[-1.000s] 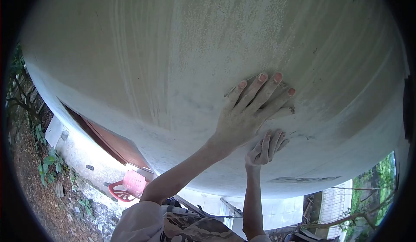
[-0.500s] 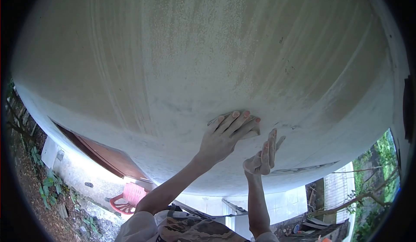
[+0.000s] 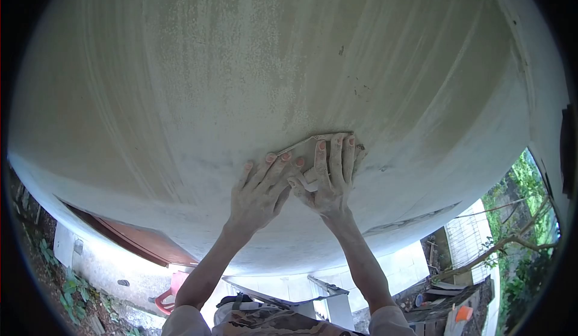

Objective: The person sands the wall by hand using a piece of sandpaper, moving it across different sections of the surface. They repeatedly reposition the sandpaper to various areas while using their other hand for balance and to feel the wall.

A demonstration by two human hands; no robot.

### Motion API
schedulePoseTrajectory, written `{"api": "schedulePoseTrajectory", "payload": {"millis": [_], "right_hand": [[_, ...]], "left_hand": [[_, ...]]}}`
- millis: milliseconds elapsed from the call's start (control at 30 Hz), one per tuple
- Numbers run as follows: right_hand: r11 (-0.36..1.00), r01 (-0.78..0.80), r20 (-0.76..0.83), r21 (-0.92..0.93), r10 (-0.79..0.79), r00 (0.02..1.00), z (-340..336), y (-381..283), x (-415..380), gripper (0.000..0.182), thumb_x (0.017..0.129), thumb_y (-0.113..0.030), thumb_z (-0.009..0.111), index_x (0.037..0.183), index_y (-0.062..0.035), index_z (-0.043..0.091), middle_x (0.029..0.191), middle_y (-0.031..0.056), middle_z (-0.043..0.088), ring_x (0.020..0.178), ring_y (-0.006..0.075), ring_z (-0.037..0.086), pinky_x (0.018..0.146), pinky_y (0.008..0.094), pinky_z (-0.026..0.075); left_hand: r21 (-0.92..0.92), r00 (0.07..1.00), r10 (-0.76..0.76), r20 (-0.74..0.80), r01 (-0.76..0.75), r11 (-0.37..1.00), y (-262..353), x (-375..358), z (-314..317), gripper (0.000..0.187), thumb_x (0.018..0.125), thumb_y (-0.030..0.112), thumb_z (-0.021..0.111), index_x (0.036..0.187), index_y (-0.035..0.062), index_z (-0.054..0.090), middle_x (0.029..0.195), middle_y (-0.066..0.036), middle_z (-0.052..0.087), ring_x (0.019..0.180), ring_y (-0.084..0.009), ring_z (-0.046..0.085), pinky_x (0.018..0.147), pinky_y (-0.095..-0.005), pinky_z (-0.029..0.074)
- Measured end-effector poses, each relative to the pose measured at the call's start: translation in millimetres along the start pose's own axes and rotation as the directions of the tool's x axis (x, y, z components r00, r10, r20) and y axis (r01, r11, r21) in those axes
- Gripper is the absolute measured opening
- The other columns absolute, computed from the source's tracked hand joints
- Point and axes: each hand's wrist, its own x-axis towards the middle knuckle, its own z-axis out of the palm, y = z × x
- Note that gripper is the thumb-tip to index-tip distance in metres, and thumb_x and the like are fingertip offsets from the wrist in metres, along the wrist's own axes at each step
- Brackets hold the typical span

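Observation:
A thin grey sheet (image 3: 307, 151) lies flat against a large pale surface (image 3: 241, 95) streaked with dust. My left hand (image 3: 260, 188) rests on the sheet's left part, fingers spread and fingertips on its edge. On the right part, my right hand (image 3: 331, 176) presses with its fingers extended upward and the thumb pointing toward my left hand. Both hands look coated with pale dust. The palms hide some of the sheet.
A red chair (image 3: 174, 285) stands at the lower left near a brown panel (image 3: 138, 240). At the lower right are branches (image 3: 481, 255), stacked boards and an orange object (image 3: 463, 313). Leafy ground lies at the far left.
My right hand has come up from beside the sheet onto its right part. My left hand has shifted left on the sheet, which now shows more of its area. The view has shifted.

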Motion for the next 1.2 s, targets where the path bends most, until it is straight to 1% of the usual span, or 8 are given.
{"api": "schedulePoseTrajectory", "payload": {"millis": [233, 433, 567, 667, 833, 1033, 1133, 1200], "right_hand": [[0.969, -0.190, -0.098, -0.158, 0.176, 0.979, 14, -28, 19, 0.074, 0.074, -0.055, 0.054, 0.129, -0.0087, 0.038, 0.135, 0.0163, 0.031, 0.126, 0.0429, 0.020, 0.097, 0.0636, 0.012], [0.968, 0.013, -0.186, -0.249, -0.060, 0.981, 6, 20, 17, 0.044, 0.084, -0.043, 0.046, 0.122, -0.0211, 0.048, 0.133, 0.0121, 0.037, 0.123, 0.0445, 0.025, 0.097, 0.0641, 0.013], [0.984, -0.153, -0.375, -0.091, 0.108, 0.920, 10, 18, 27, 0.033, 0.087, -0.033, 0.043, 0.117, -0.0218, 0.052, 0.130, 0.0097, 0.041, 0.122, 0.0443, 0.028, 0.096, 0.0651, 0.015], [0.973, -0.202, -0.215, -0.114, 0.174, 0.961, 27, -19, -6, 0.035, 0.087, -0.036, 0.043, 0.118, -0.0233, 0.051, 0.131, 0.0064, 0.040, 0.123, 0.0402, 0.030, 0.095, 0.0649, 0.017], [0.953, 0.248, 0.031, -0.174, -0.246, 0.969, 40, -26, -73, 0.038, 0.086, -0.038, 0.041, 0.119, -0.0203, 0.052, 0.133, 0.0096, 0.037, 0.123, 0.0385, 0.030, 0.096, 0.0631, 0.016], [0.924, -0.364, -0.344, -0.121, 0.305, 0.888, -18, 48, 22, 0.044, 0.092, -0.026, 0.036, 0.121, 0.0062, 0.042, 0.134, 0.0216, 0.031, 0.126, 0.0391, 0.023, 0.103, 0.0508, 0.015], [0.886, -0.460, -0.419, 0.055, 0.438, 0.795, -3, 27, 21, 0.043, 0.091, -0.026, 0.037, 0.122, 0.0032, 0.043, 0.135, 0.0218, 0.029, 0.127, 0.0402, 0.019, 0.103, 0.0502, 0.015], [0.932, -0.362, -0.314, -0.017, 0.339, 0.887, 19, -3, -14, 0.041, 0.091, -0.027, 0.039, 0.123, -0.0028, 0.045, 0.135, 0.0212, 0.029, 0.126, 0.0418, 0.020, 0.100, 0.0545, 0.018]], "left_hand": [[0.034, 0.962, -0.271, -0.029, 0.272, 0.962, -28, -36, -13, 0.051, 0.085, 0.028, 0.049, 0.132, 0.0140, 0.035, 0.140, -0.019, 0.017, 0.131, -0.0353, 0.010, 0.103, -0.0518, 0.005], [0.018, 0.951, -0.306, -0.051, 0.308, 0.951, -33, -52, -7, 0.050, 0.087, 0.028, 0.046, 0.133, 0.0159, 0.031, 0.143, -0.016, 0.010, 0.132, -0.0337, 0.002, 0.103, -0.0527, 0.001], [0.016, 0.950, -0.303, -0.078, 0.305, 0.952, -31, -56, 0, 0.052, 0.087, 0.025, 0.045, 0.135, 0.0152, 0.028, 0.143, -0.017, 0.007, 0.132, -0.0348, -0.001, 0.103, -0.0535, -0.002], [-0.002, 0.935, -0.331, -0.127, 0.334, 0.943, -26, -57, 8, 0.051, 0.087, 0.024, 0.044, 0.135, 0.0146, 0.027, 0.143, -0.017, 0.006, 0.132, -0.0357, -0.002, 0.102, -0.0538, -0.003], [-0.012, 0.926, -0.359, -0.115, 0.360, 0.933, -21, -61, 10, 0.052, 0.087, 0.024, 0.044, 0.135, 0.0145, 0.026, 0.143, -0.017, 0.005, 0.132, -0.0355, -0.002, 0.102, -0.0543, -0.002], [0.023, 0.904, -0.424, -0.053, 0.426, 0.905, -17, -69, 8, 0.056, 0.087, 0.029, 0.045, 0.136, 0.0152, 0.022, 0.143, -0.018, 0.004, 0.131, -0.0360, -0.003, 0.102, -0.0557, -0.001], [0.009, 0.876, -0.481, -0.026, 0.481, 0.876, -8, -64, 6, 0.060, 0.087, 0.032, 0.046, 0.137, 0.0153, 0.018, 0.142, -0.019, 0.002, 0.131, -0.0373, -0.005, 0.102, -0.0569, -0.001], [-0.012, 0.854, -0.519, -0.025, 0.519, 0.855, -2, -59, 6, 0.063, 0.086, 0.034, 0.046, 0.138, 0.0153, 0.015, 0.142, -0.019, 0.000, 0.130, -0.0381, -0.006, 0.101, -0.0576, -0.001]]}}
